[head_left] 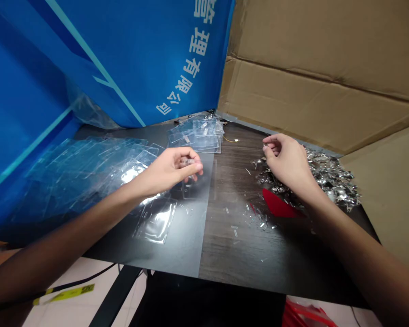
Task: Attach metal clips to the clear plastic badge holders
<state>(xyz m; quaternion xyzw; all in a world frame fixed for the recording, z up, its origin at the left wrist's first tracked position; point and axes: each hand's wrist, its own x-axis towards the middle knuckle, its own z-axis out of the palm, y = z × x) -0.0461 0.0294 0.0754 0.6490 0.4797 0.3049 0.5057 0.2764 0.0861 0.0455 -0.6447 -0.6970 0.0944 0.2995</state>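
Observation:
My left hand [180, 169] is over the middle of the table, its thumb and fingers closed on a clear plastic sleeve [195, 190] that hangs below them and is partly blurred. To the right, my right hand [288, 161] is above a heap of small shiny metal pieces [337, 181], perhaps clips with clear straps. Its thumb and forefinger are pinched together; whatever they hold, if anything, is too small to make out. Many overlapping clear sleeves [85, 168] spread out beyond my left forearm, and a single sleeve [156, 220] lies nearer the front.
A smaller stack of clear sleeves [204, 129] sits at the back. Red material [279, 204] lies beside the metal heap, with tiny clear bits [264, 225] scattered near it. A blue printed panel [139, 59] and a cardboard wall [310, 91] bound the dark table [231, 259].

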